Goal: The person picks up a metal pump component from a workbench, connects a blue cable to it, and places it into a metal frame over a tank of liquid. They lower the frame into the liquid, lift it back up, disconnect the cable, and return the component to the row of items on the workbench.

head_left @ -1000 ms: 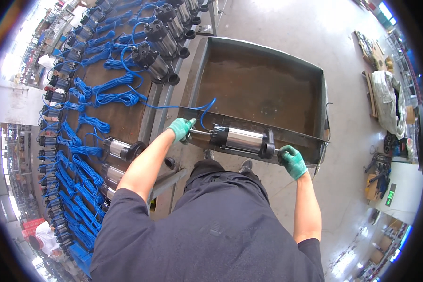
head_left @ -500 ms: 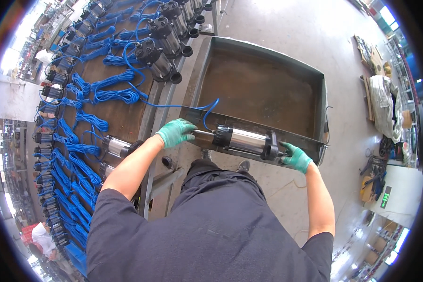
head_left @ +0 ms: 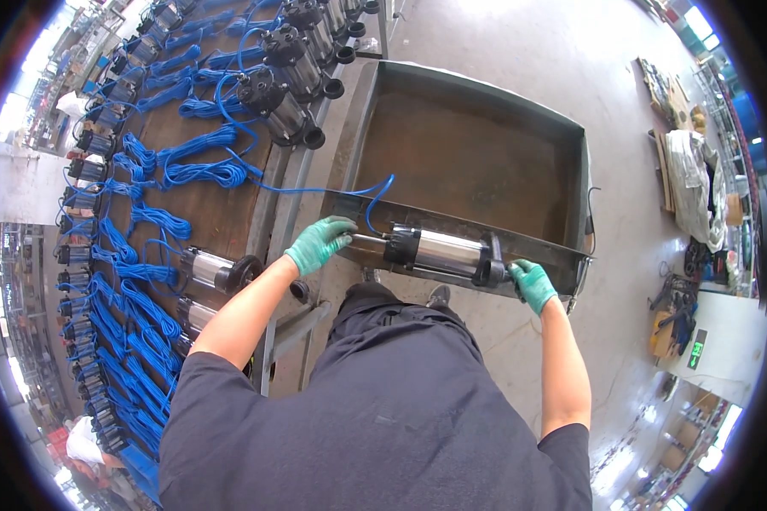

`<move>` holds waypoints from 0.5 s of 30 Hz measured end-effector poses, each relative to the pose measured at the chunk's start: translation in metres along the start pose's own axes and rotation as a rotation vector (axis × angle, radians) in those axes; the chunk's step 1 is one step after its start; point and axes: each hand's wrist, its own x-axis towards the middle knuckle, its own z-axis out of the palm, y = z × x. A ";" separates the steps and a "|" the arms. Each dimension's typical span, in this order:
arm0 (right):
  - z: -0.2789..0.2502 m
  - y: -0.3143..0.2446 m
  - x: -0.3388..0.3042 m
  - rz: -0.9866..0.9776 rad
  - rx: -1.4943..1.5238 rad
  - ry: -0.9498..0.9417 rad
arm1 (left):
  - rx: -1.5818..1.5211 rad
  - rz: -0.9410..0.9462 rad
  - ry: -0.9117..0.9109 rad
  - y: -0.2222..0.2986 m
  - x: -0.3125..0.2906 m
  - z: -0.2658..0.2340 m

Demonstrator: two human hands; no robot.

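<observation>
At the tray's near side [head_left: 469, 153] lies the pump [head_left: 448, 253]; my left hand [head_left: 322, 243] grasps its rod [head_left: 370, 238]; whether my right hand [head_left: 533, 284] grips, I cannot tell. Apparent step: handling both ends; next move calls for steady support.

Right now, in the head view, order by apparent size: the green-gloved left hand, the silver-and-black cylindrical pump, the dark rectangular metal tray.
1. Dark rectangular metal tray
2. Silver-and-black cylindrical pump
3. Green-gloved left hand

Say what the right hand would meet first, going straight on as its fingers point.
Probably the black end flange of the silver cylinder, just left of the right hand; the depth is unclear.
</observation>
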 end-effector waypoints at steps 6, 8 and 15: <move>0.009 0.014 0.003 -0.019 0.549 0.088 | -0.192 -0.890 -0.050 0.013 0.036 0.014; 0.004 0.020 0.009 0.075 0.839 0.075 | -0.228 -0.842 -0.031 0.011 0.029 0.012; -0.005 0.012 0.000 -0.050 0.711 -0.151 | 0.125 0.049 -0.165 -0.003 0.000 -0.009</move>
